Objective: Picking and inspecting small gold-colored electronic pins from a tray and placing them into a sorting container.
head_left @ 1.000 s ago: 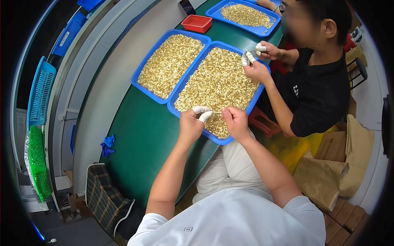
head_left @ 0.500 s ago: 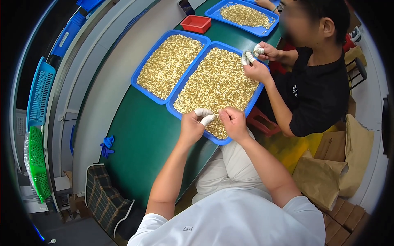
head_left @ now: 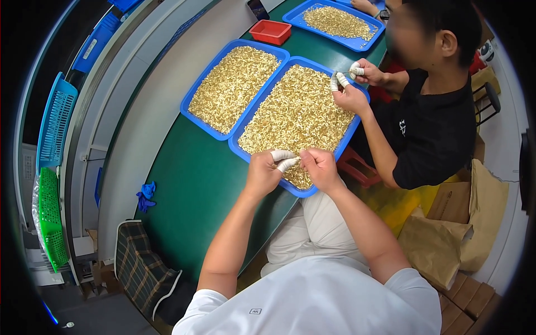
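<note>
Over the near edge of a blue tray [head_left: 237,146] full of small gold-coloured metal pieces [head_left: 301,109], my two hands meet. White covers wrap the thumb and forefinger of my left hand [head_left: 268,170], which are pinched together; a tiny gold piece seems to sit at their tips. My right hand [head_left: 319,167], bare-fingered, pinches at the same spot, its fingertips almost touching the left ones. What exactly lies between the right fingers is too small to make out.
A second blue tray [head_left: 191,111] of gold pieces adjoins on the left. Beyond are a red bin [head_left: 271,32] and another blue tray [head_left: 290,21]. At right, a co-worker [head_left: 430,117] works over the same tray with covered fingers. Blue gloves [head_left: 146,196] lie on the green table [head_left: 187,184].
My left thumb and forefinger have closed together from a wider gap. The co-worker's hands have drawn slightly apart, with a thin rod now showing between them. The view has shifted a little.
</note>
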